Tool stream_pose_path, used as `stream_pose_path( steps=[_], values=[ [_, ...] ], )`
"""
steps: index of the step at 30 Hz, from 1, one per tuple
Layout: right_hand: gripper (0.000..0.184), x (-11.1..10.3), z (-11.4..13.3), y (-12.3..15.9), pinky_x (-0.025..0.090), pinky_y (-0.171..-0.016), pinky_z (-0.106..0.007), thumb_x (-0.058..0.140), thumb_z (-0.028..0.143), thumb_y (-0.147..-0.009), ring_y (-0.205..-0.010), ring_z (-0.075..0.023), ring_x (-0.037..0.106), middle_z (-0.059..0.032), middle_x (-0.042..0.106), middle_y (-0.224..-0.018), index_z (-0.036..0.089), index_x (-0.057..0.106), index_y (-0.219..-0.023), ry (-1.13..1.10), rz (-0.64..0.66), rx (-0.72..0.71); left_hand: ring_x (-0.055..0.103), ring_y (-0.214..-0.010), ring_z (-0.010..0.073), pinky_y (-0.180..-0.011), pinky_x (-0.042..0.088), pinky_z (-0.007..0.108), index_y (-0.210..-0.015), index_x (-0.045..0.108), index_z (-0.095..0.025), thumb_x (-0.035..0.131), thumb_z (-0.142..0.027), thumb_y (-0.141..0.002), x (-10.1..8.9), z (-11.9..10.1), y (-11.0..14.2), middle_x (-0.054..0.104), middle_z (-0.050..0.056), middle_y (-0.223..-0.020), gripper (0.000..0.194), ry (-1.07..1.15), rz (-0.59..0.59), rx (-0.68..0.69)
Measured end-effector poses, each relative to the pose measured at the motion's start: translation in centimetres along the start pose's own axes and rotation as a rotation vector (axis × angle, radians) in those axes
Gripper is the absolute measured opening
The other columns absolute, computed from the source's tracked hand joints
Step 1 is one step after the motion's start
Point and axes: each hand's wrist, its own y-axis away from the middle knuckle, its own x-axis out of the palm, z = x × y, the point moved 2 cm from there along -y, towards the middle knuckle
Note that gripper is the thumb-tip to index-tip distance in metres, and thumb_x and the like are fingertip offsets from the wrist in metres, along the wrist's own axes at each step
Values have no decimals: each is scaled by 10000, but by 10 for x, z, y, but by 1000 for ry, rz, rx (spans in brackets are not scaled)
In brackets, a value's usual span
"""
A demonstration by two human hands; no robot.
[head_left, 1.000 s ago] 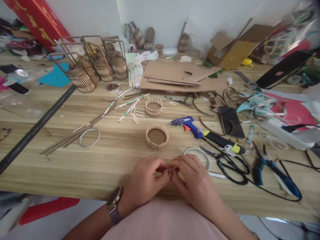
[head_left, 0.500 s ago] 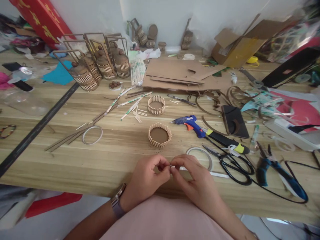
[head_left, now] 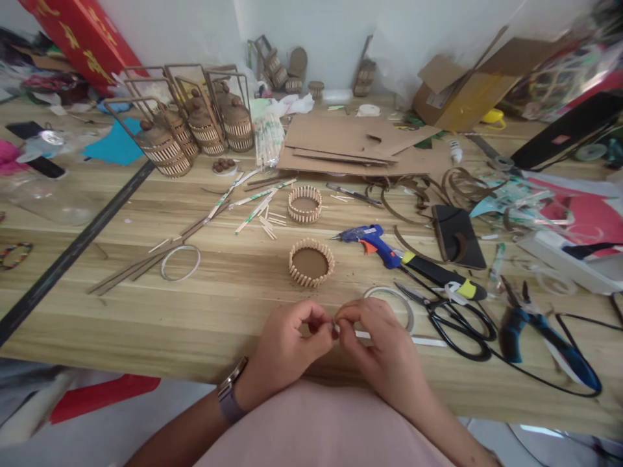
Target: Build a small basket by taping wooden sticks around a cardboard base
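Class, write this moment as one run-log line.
left hand: pinching; right hand: pinching; between them: tiny piece, unidentifiable; ahead: nearer stick basket; right side: glue gun, scissors

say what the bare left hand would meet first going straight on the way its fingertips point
Most likely the bare right hand: it faces the bare left hand fingertip to fingertip, at a tiny piece too small to identify, though depth is unclear.

We face a plain, pale wall (head_left: pixel 195 29), with a faint vertical line on it left of the middle. Before it we have a light wooden table (head_left: pixel 195 331), its streaky grain running from side to side. Below the near edge we see pale floor (head_left: pixel 121 441), with something red (head_left: pixel 104 397) at left. Our light is soft, the shadows faint.
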Motion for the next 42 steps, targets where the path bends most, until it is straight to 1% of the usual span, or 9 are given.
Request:
stream_pose_path(
  steps=[6, 13, 19, 23, 27, 31, 37, 39, 42],
  values=[
    [169, 2, -10, 5, 478, -579, -251, 504, 154, -884, -628, -142, 620, 12, 643, -669, 222, 561, -741, -126, -58, 218, 654, -674, 134, -633, 475, 214, -771, 627, -195, 577, -201, -795, -1, 7, 2, 738, -7, -710, 55, 209, -22, -73],
    [74, -3, 0, 3, 497, -607, -245, 594, 170, -886, -673, -140, 648, 14, 686, -731, 232, 634, -883, -126, -10, 56, 609, -656, 117, -629, 448, 208, -744, 635, -190, 589, -185, -785, 1, 4, -3, 690, -24, -692, 62, 40, -32, 21],
    [148, 0, 0, 1, 478, -590, -243, 542, 131, -880, -644, -137, 637, 16, 682, -678, 225, 626, -801, -95, -7, 46, 600, -652, 111, -639, 432, 207, -710, 628, -189, 563, -157, -779, -1, -1, -2, 680, -28, -685, 100, -82, -3, 80],
    [136, 3, -2, 3, 460, -572, -246, 537, 170, -842, -626, -146, 619, 14, 666, -649, 226, 602, -737, -98, -15, 189, 623, -661, 123, -648, 447, 213, -709, 630, -193, 570, -167, -770, -1, 1, -1, 697, -21, -680, 90, -30, -16, 39],
    [163, 3, -8, 5, 428, -504, -241, 518, 265, -861, -547, -138, 577, 10, 643, -613, 227, 560, -708, -231, -43, 435, 664, -642, 145, -599, 470, 218, -727, 620, -199, 592, -235, -783, -2, 6, 2, 743, 6, -684, 72, 193, -101, -82],
    [233, -6, -20, 7, 419, -471, -228, 543, 368, -871, -472, -117, 507, 38, 562, -522, 232, 501, -685, -474, -160, 620, 681, -576, 163, -558, 500, 227, -716, 607, -200, 674, -278, -712, -7, 11, 4, 733, 11, -606, 104, 428, -299, -190],
    [164, -44, -61, 19, 382, -361, -172, 626, 304, -766, -327, -49, 393, 42, 626, -522, 204, 529, -680, -992, -528, 1044, 630, -471, 138, -523, 516, 213, -634, 586, -202, 729, -259, -548, -24, 8, -1, 662, -21, -478, 177, 699, -548, -272],
    [47, -59, -74, 23, 445, -388, -164, 596, 208, -717, -372, -54, 490, -3, 721, -664, 194, 559, -691, -1122, -631, 1142, 615, -461, 126, -511, 514, 200, -615, 589, -202, 737, -243, -518, -30, 6, -2, 650, -23, -465, 181, 739, -597, -250],
    [96, -76, -90, 28, 587, -576, -224, 527, 145, -673, -741, -136, 724, -63, 776, -933, 204, 588, -718, -1129, -817, 1139, 608, -463, 108, -505, 511, 174, -612, 604, -201, 744, -209, -509, -38, 6, -3, 644, -39, -472, 174, 782, -658, -209]
  ],
)
